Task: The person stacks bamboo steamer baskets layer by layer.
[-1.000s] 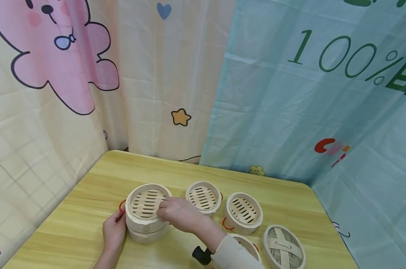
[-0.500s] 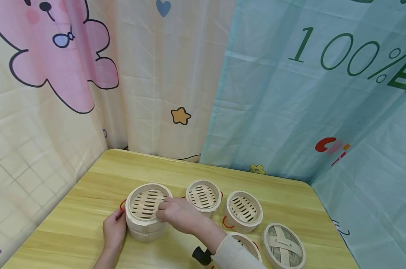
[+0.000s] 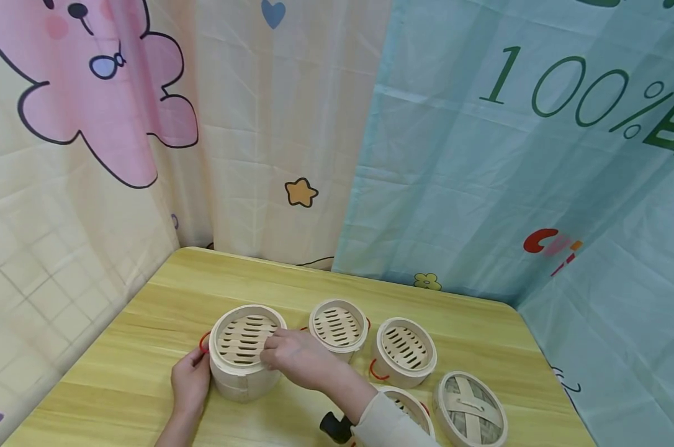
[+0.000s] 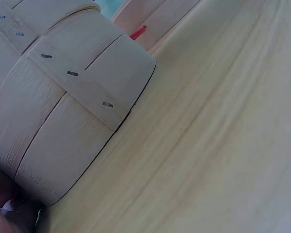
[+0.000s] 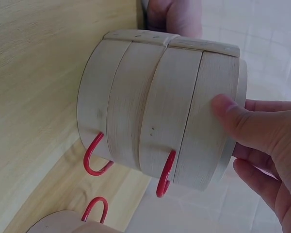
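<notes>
Steamer stack (image 3: 243,383): right hand (image 3: 296,356) pinches top rim (image 3: 235,369); left hand (image 3: 191,385) touches side, grip unclear; uneven pressing could tip upper tier (image 5: 184,111).

Bare hands (image 3: 299,358), bare left forearm (image 3: 177,425), plain off-white sleeve (image 3: 391,424) on right forearm (image 3: 352,390)

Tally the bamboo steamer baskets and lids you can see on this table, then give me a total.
Five in view, so 5: upper basket on lower basket, plus far basket, middle basket and near basket, partly hidden by the sleeve.
Lid: 1
Total: 6
</notes>
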